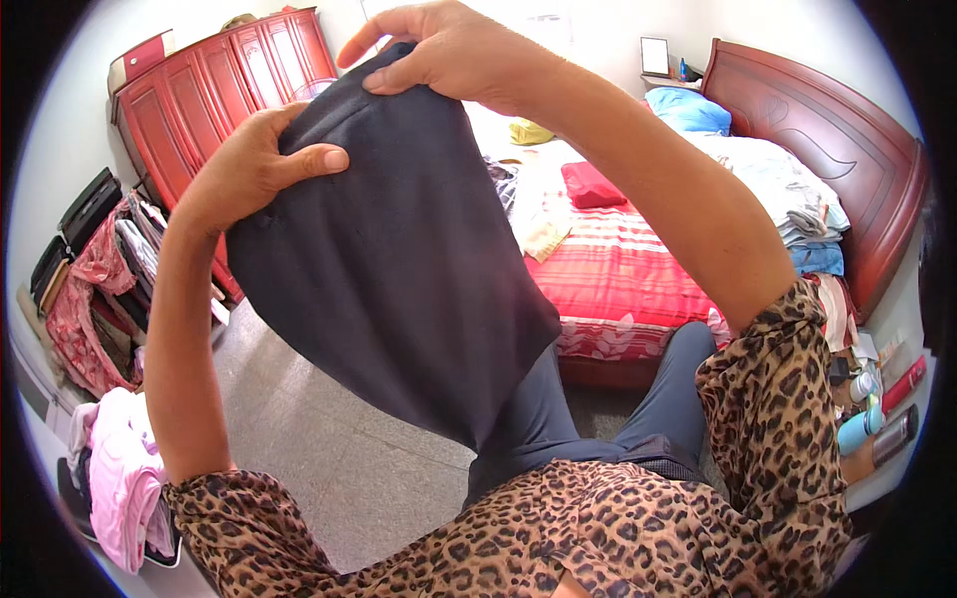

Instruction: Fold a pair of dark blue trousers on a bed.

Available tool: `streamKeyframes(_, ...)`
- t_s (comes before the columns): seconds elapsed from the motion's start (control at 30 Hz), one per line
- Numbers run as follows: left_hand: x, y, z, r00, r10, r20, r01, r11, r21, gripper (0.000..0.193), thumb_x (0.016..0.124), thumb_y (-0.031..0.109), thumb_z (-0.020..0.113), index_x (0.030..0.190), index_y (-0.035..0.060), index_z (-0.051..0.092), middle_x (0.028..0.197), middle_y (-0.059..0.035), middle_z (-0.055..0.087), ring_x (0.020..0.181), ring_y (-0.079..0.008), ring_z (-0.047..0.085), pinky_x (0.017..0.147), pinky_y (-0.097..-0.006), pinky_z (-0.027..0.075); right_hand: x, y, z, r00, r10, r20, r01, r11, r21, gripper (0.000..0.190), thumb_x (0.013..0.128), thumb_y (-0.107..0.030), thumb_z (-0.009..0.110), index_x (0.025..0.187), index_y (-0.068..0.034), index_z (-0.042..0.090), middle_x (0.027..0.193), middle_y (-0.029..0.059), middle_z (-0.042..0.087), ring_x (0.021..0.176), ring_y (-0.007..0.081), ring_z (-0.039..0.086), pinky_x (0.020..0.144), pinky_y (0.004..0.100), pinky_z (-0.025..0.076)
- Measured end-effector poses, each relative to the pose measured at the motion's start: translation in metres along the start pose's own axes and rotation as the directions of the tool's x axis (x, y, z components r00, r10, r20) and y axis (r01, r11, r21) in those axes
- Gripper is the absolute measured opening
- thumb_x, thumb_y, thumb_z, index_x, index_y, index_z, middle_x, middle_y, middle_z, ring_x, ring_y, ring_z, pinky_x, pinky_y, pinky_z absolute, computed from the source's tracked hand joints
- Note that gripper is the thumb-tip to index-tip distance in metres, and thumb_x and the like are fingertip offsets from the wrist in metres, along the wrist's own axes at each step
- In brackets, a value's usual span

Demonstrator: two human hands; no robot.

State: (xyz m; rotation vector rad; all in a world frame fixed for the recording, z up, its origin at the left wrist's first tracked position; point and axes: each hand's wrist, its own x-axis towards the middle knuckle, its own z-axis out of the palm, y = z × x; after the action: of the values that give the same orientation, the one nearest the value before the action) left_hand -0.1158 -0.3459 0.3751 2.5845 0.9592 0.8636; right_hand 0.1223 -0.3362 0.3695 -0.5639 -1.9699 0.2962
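Note:
A black cloth garment [389,247] hangs stretched out in front of me, held up by its top edge. My left hand [262,161] grips the upper left side of it, thumb laid over the near face and fingers hidden behind. Higher up, my right hand [434,52] pinches the top corner between thumb and fingers. The cloth narrows towards its lower end, which reaches my lap by my grey trousers [542,404]. What kind of garment it is, I cannot tell.
Ahead stands a bed with a red striped cover [620,276], a red folded cloth [591,185] and piled bedding [777,179]. A wooden wardrobe [217,97] is at the back left. Pink clothing [127,478] lies at the left; bottles, including a light blue one [860,430], stand at the right.

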Motion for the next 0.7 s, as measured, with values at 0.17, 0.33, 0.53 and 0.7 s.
streamKeyframes(0.17, 0.021, 0.015, -0.02, 0.976, -0.183, 0.116, 0.184, 0.983, 0.002, 0.053, 0.077, 0.035, 0.083, 0.101, -0.0089, 0.067, 0.082, -0.0086, 0.07, 0.067, -0.0136, 0.067, 0.066, -0.0262, 0.056, 0.002, 0.018, -0.002, 1.0, 0.018, -0.012, -0.016, 0.989, 0.147, 0.042, 0.076, -0.01, 0.079, 0.115, -0.003, 0.068, 0.1, 0.0132, 0.068, 0.093, 0.0202, 0.064, 0.084, 0.0296, 0.051)
streamKeyframes(0.33, 0.042, 0.035, -0.054, 0.953, -0.238, 0.186, 0.225, 0.97, 0.087, 0.045, 0.076, 0.021, 0.083, 0.106, -0.0077, 0.066, 0.093, -0.0116, 0.072, 0.073, -0.0168, 0.069, 0.075, -0.0284, 0.057, -0.03, 0.011, 0.007, 0.983, 0.145, -0.11, -0.106, 0.947, 0.303, 0.059, 0.084, -0.023, 0.076, 0.133, 0.0, 0.053, 0.116, 0.0133, 0.065, 0.106, 0.0181, 0.062, 0.094, 0.0294, 0.049)
streamKeyframes(0.53, 0.037, 0.047, -0.076, 0.97, -0.215, 0.109, 0.192, 0.962, 0.192, 0.052, 0.075, 0.024, 0.082, 0.11, -0.0099, 0.065, 0.096, -0.0171, 0.072, 0.076, -0.0218, 0.07, 0.08, -0.0296, 0.057, -0.113, 0.093, 0.082, 0.877, 0.171, 0.449, -0.356, 0.859, 0.368, 0.071, 0.072, -0.031, 0.087, 0.127, 0.0, 0.055, 0.12, 0.0143, 0.065, 0.107, 0.0223, 0.063, 0.096, 0.0327, 0.047)
streamKeyframes(0.7, 0.032, 0.028, -0.11, 0.966, -0.24, 0.091, 0.21, 0.943, 0.259, 0.055, 0.074, 0.024, 0.082, 0.112, -0.0101, 0.063, 0.094, -0.0185, 0.071, 0.074, -0.0237, 0.07, 0.075, -0.0311, 0.058, -0.197, 0.146, 0.127, 0.673, 0.474, 0.567, -0.636, 0.763, 0.116, 0.04, 0.086, -0.032, 0.075, 0.11, -0.002, 0.066, 0.104, 0.0117, 0.071, 0.095, 0.0195, 0.068, 0.083, 0.0306, 0.054)
